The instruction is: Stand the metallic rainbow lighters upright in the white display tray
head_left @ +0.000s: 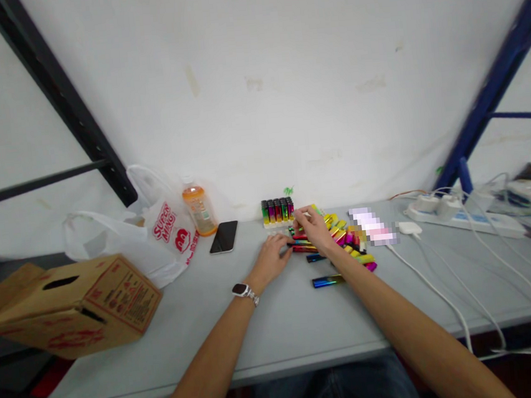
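Shiny multicoloured lighters [277,210] stand upright in close rows in a pale tray [275,225] against the wall. My right hand [314,227] is at the right end of these rows, its fingers bent together in a pinch; what lies between the fingertips is too small to make out. My left hand [271,260], with a watch on its wrist, has its fingers curled at the left end of a red metallic lighter [303,249]. More loose lighters [362,258] lie heaped under and beside my right forearm. A blue lighter [327,281] rests nearest to me.
A dark phone [224,237], an orange drink bottle [199,210], a white plastic bag [165,233] and a cardboard box [78,304] stand to the left. On the right are a pixelated bright screen [374,225], a power strip [464,217] and trailing white cables [433,283].
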The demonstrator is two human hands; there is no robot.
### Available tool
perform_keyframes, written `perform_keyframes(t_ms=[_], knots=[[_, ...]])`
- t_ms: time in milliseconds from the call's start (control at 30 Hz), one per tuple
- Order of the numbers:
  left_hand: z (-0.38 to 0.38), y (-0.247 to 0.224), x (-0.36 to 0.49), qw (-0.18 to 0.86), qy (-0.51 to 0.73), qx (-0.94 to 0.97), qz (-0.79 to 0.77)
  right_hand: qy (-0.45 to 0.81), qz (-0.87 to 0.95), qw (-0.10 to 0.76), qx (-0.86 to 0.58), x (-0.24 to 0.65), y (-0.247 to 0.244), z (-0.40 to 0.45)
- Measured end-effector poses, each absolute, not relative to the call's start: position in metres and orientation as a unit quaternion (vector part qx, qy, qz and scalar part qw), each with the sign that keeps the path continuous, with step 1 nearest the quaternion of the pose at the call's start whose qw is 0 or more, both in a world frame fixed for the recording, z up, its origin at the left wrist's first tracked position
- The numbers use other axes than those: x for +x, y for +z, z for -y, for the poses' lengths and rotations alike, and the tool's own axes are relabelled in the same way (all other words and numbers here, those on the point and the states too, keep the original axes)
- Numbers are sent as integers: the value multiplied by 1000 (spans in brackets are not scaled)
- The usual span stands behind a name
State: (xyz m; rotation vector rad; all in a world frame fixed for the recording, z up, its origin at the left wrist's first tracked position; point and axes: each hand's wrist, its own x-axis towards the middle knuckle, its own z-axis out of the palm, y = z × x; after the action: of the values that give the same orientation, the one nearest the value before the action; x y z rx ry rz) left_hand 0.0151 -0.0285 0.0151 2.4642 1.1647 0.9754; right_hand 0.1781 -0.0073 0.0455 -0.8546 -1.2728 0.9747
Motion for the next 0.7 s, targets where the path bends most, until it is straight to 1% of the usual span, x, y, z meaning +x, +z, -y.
perform_keyframes(t_ms=[133, 200, 333, 500, 600, 700], knots=[[30, 16, 18, 85, 269, 878, -386, 284, 647, 575, -413, 195, 51, -14], [29, 16, 19, 66, 250, 886, -385, 241, 679, 547, -426, 202, 55, -26], [28, 15, 18, 45, 236, 892, -384, 227, 714, 529, -399, 207, 65, -45], [25, 14, 14, 38, 225, 895, -384, 213, 737, 486, -419, 209, 66, -63], [23, 12, 13, 53, 235, 890, -388, 221, 736, 485, -418, 210, 64, -69], [21, 10, 12, 95, 266, 874, -395, 219, 746, 471, -417, 212, 64, -72]])
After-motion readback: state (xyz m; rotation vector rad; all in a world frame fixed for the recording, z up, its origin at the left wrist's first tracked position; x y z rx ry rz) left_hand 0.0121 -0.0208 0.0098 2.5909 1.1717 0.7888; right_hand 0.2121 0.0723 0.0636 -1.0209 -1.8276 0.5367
